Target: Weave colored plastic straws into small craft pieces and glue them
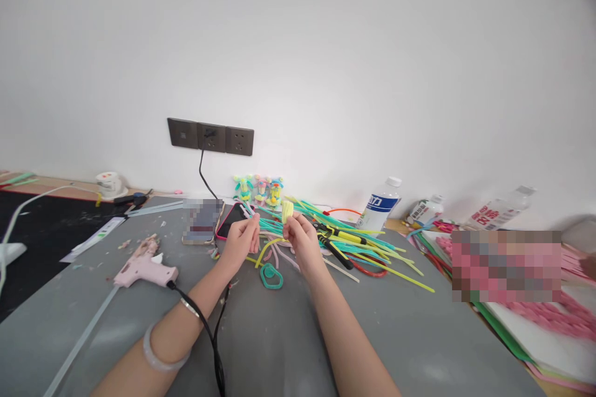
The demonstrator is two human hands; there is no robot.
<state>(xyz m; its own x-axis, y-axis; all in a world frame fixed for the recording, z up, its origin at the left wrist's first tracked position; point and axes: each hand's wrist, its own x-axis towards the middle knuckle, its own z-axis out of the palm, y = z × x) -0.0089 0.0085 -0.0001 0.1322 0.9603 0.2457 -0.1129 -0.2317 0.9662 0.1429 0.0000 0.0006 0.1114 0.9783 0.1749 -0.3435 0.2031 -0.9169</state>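
My right hand (302, 240) pinches a small pale-yellow piece of folded pipe cleaner (287, 209) upright between thumb and fingers. Level with it, a short gap to the left, my left hand (242, 240) has its fingers pressed together; what they hold, if anything, is hidden. Behind and right of the hands spreads a pile of pipe cleaners (395, 255) in green, yellow and pink. Yellow-and-black pliers (342, 254) lie on this pile beside my right hand. A bent teal pipe cleaner loop (271, 276) rests on the grey table between my forearms.
Several small pipe cleaner figures (261, 191) stand by the wall. A pink glue gun (146, 270) lies left, its black cord passing by my left forearm. Two phones (203, 222) lie behind my left hand. A bottle (380, 203) stands back right, near pink braided material (549, 310).
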